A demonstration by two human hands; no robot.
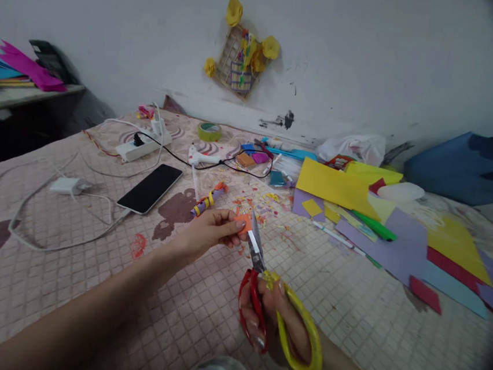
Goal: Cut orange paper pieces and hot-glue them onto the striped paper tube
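Note:
My left hand point(220, 228) pinches a small piece of orange paper point(244, 222) between thumb and fingers. In my right hand point(280, 310) is a pair of scissors point(258, 255) with one red and one yellow handle loop. My fingers pass through both loops. The blades are parted and point away from me, right at the edge of the orange paper. Just beyond my left hand lies a rolled purple paper tube point(209, 199) with yellow strips round it and orange at its tip. Tiny paper scraps point(271, 198) are scattered past the blades.
A phone point(150, 188) on a charging cable, a power strip point(143, 146), a white glue gun point(205, 158) and a roll of tape point(209, 131) are on the left and middle. Coloured sheets point(338, 185) pile up at right. A flower-trimmed decoration point(243, 62) hangs on the wall.

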